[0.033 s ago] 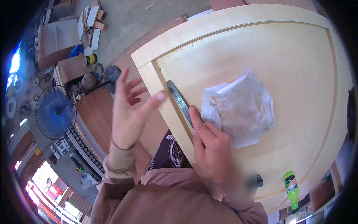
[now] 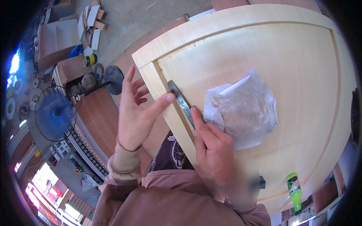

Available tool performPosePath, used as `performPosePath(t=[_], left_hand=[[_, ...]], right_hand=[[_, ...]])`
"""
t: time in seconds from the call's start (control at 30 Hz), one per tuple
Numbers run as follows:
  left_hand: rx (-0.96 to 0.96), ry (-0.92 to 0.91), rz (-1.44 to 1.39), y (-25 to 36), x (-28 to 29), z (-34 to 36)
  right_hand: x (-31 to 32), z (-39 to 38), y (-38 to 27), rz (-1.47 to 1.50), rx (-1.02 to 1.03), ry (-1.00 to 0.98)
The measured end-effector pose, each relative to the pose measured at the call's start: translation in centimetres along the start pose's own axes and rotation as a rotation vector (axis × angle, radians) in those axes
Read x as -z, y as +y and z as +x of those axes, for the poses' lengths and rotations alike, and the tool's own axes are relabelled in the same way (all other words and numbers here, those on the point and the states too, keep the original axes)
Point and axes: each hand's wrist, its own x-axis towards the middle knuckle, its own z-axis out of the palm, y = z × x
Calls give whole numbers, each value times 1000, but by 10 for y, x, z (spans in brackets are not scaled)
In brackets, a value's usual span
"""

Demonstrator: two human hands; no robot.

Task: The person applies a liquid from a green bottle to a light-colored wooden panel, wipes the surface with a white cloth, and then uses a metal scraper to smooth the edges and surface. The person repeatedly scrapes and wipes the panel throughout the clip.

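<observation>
My right hand (image 2: 215, 148) is closed round a narrow, flat metal blade (image 2: 181, 101) that looks like a chisel; its handle is hidden in my palm. With the index finger stretched along it, the blade lies against the inner edge of the left frame strip (image 2: 166, 100) of a pale wooden panel (image 2: 226, 49). My left hand (image 2: 137, 109) is open and holds nothing. Its fingers are spread just outside the panel, and the thumb reaches over the frame strip near the blade. Crumpled white paper (image 2: 245, 109) with brownish smudges rests on the panel, right of the blade.
A green bottle (image 2: 294, 192) lies at the panel's near right, with a small black object (image 2: 262, 182) left of it. Left of me stand a blue fan (image 2: 55, 112) and a round dark base on a pole (image 2: 113, 80). Board offcuts (image 2: 94, 26) lean at the far left.
My left hand has moved a little to the right, bringing its thumb over the frame strip. My right hand and the blade stay in place.
</observation>
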Motion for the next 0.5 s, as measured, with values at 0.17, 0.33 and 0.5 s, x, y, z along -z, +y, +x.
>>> performPosePath(t=[0.17,0.33,0.5], left_hand=[[-35,44,-65,4,-27,13],[-66,74,-122,10,-29,18],[-15,62,-193,8,-30,19]], right_hand=[[-4,10,-6,-11,-11,-3],[-7,19,-4,-3,5,3],[-10,26,-3,-3,27,13]])
